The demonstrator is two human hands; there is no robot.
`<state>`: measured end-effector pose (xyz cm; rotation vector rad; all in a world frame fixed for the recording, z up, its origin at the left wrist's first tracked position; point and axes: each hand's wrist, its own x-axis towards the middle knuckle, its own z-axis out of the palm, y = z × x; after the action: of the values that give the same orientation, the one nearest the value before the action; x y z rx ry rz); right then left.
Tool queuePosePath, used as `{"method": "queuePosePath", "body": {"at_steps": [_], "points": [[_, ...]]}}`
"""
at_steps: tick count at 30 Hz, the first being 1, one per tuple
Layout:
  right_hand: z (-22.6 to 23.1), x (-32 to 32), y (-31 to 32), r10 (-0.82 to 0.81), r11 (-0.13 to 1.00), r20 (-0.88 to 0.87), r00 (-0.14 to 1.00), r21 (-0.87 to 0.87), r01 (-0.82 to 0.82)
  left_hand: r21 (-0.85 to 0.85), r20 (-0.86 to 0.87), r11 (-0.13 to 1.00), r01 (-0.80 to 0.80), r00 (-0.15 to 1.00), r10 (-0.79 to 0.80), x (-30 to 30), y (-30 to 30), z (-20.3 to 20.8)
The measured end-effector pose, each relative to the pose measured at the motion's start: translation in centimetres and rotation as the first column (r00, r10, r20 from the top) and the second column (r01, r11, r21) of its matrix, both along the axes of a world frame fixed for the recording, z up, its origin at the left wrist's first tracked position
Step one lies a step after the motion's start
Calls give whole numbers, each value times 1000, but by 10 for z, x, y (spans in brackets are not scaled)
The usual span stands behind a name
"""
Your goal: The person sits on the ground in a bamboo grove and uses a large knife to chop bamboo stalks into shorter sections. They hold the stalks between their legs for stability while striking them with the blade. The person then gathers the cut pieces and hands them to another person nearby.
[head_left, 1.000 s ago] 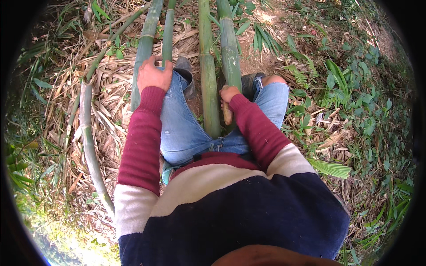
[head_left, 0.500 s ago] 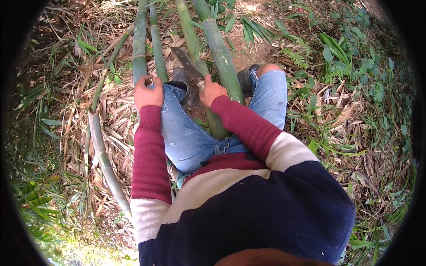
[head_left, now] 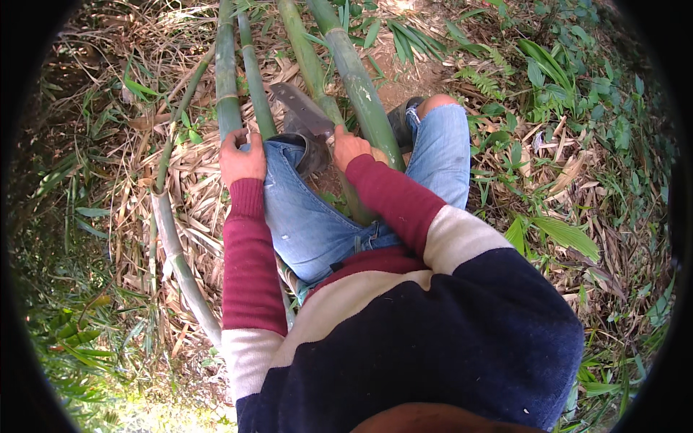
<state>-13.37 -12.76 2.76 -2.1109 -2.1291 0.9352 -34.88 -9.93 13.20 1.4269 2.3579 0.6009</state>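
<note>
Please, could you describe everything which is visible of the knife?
The knife has a broad, dark blade that looks like metal and a handle mostly hidden in the right hand. Its tip points forward and left. The blade overlaps a boot and a bamboo pole in view; contact is unclear.

Pale-ringed green bamboo (head_left: 359, 83) is showing at twelve o'clock, while maroon, cream and navy are striping the sweater (head_left: 426, 339).

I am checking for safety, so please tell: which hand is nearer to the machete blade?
Right. The right hand grips the machete handle, at the base of the blade; the left hand is farther away, to its left, beside the left knee.
</note>
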Motion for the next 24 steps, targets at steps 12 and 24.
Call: {"method": "queuePosePath", "body": {"at_steps": [12, 24], "points": [[-9, 6, 5, -180, 980, 34, 983, -84, 182, -7, -5, 1000, -9, 1000, 9, 0, 2, -1], [4, 16, 5, -218, 967, -47, 975, -145, 209, -16, -4, 1000, -9, 1000, 9, 0, 2, -4]]}}
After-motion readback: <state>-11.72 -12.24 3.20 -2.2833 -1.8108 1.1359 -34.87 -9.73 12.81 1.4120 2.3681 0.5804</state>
